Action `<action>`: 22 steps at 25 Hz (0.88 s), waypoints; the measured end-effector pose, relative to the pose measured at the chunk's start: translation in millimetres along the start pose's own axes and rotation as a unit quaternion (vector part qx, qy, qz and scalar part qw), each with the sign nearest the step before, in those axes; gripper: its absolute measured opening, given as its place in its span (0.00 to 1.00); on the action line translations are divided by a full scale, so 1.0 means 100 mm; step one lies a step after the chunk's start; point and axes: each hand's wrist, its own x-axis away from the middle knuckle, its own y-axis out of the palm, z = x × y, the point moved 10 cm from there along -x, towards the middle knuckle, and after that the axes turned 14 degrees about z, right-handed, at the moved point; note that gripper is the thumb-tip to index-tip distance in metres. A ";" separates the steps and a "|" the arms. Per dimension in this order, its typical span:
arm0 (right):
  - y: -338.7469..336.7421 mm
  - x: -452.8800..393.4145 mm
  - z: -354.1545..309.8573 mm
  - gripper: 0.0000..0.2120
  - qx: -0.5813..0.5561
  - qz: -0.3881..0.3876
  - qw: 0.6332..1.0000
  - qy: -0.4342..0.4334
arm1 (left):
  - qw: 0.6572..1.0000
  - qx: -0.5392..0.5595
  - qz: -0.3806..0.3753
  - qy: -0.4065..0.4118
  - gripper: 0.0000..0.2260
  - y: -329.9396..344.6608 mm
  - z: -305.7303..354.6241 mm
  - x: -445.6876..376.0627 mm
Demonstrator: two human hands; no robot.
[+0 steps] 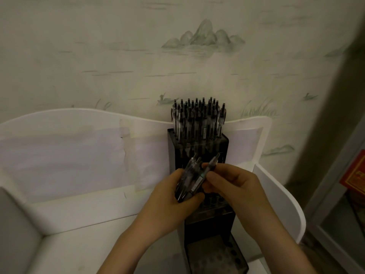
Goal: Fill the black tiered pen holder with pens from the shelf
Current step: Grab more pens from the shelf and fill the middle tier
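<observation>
The black tiered pen holder [223, 145] stands on the white shelf [79, 224], right of centre against the back panel. Its top tier is packed with several upright pens [197, 119]; the lower tiers show mostly empty holes. My left hand [173, 198] grips a bundle of pens [187, 182] in front of the holder's middle tier. My right hand [235, 186] pinches one pen [207, 171] from that bundle between thumb and fingers, its tip pointing up and right.
The shelf has a white curved back panel [69, 125] with a taped paper sheet and a white side wall [280, 198] on the right. Painted wallpaper rises behind. A red box [353, 175] sits far right beyond the shelf.
</observation>
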 end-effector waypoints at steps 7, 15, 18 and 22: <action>0.05 0.11 0.10 0.09 -0.065 0.050 0.996 0.019 | 1.000 -0.013 0.004 -0.002 0.09 -0.17 -0.13 0.08; -0.19 0.12 -0.28 0.04 -0.054 0.176 0.979 -0.088 | 0.996 -0.085 0.019 -0.011 0.07 -0.40 -0.44 0.13; -0.22 0.22 -0.35 0.04 -0.014 0.207 0.970 -0.130 | 0.993 -0.105 0.044 0.001 0.07 -0.50 -0.46 0.12; -0.20 0.29 -0.34 0.04 0.104 0.202 0.958 -0.175 | 0.992 -0.108 0.060 0.004 0.07 -0.60 -0.47 0.11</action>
